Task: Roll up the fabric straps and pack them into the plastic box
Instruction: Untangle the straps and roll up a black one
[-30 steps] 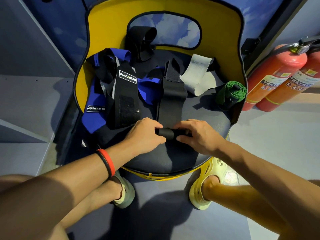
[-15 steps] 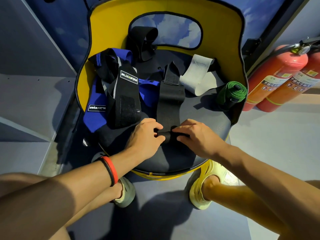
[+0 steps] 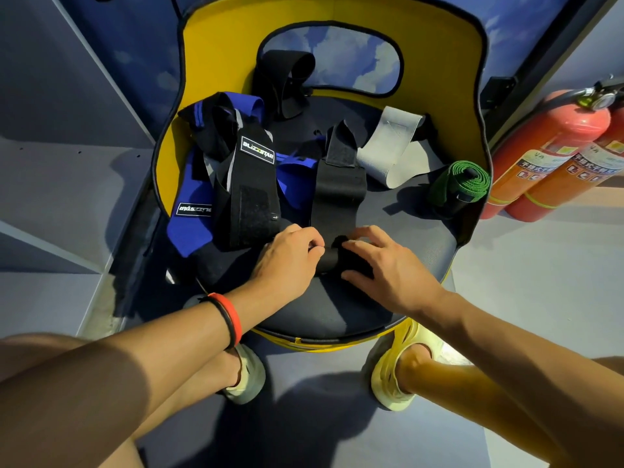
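My left hand (image 3: 287,261) and right hand (image 3: 388,268) sit just below the middle of the frame. Both are curled onto the rolled near end of the black strap (image 3: 337,197). My left fingertips pinch the coil's left end. My right fingers arch over its right part, with the thumb tucked at the near side. The unrolled length runs flat up the seat (image 3: 415,238) toward the top of the frame, and its far tip is folded upward.

I judge the strap light, soft and limp, a woven band with some stretch. It looks grippy rather than slick, and nothing about it can break. The likely trouble is the coil itself: it may spring loose or slide sideways into a cone. So the best hold is at both ends of the coil, thumbs behind and fingers on top, with the edges kept square as it turns. The patch near the far tip looks like a fastener, though I cannot tell for sure.

A green roll (image 3: 462,184) stands at right. A blue strap (image 3: 189,211) lies at left and a grey strap (image 3: 388,143) at upper right. The box is not in view.
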Tool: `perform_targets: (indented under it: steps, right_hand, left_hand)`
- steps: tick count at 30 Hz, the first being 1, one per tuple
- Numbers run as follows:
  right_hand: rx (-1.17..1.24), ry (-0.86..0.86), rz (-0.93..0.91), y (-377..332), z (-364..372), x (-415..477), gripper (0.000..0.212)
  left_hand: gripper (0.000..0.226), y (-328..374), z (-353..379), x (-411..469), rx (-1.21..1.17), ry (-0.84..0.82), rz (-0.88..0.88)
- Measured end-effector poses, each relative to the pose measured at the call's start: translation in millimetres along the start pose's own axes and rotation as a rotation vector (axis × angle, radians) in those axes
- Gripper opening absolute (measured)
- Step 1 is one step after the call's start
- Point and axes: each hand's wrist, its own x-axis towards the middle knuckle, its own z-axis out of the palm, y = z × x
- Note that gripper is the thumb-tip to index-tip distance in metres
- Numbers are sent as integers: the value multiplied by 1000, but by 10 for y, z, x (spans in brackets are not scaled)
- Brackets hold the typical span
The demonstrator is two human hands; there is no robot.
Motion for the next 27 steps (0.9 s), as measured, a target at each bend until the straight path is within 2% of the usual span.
perform_targets:
  steps: [2, 3, 8, 11, 15, 18, 23, 27]
  right_hand:
    - [-25, -19, 3, -14, 49, -17, 63]
    - [-23, -6, 3, -16, 67, -11, 63]
    - [-10, 51, -25, 42, 52, 16, 44]
    - [43, 43, -4, 35, 35, -5, 41]
    - [182, -17, 57, 94, -49, 23, 36]
    - [218, -54, 72, 102, -86, -22, 38]
    - [197, -72, 69, 97, -126, -91, 45]
    - [140, 28, 29, 56, -112, -140, 45]
  left_hand:
    - [9, -12, 16, 24, -1, 17, -3]
    - [8, -24, 31, 33, 1, 33, 12]
    - [16, -93, 79, 58, -12, 71, 78]
    - [20, -118, 79, 27, -74, 57, 92]
    - [46, -142, 140, -78, 51, -66, 169]
    - [41, -153, 132, -79, 87, -57, 196]
    - [35, -121, 37, -22, -5, -138, 118]
    - [31, -116, -35, 30, -108, -190, 11]
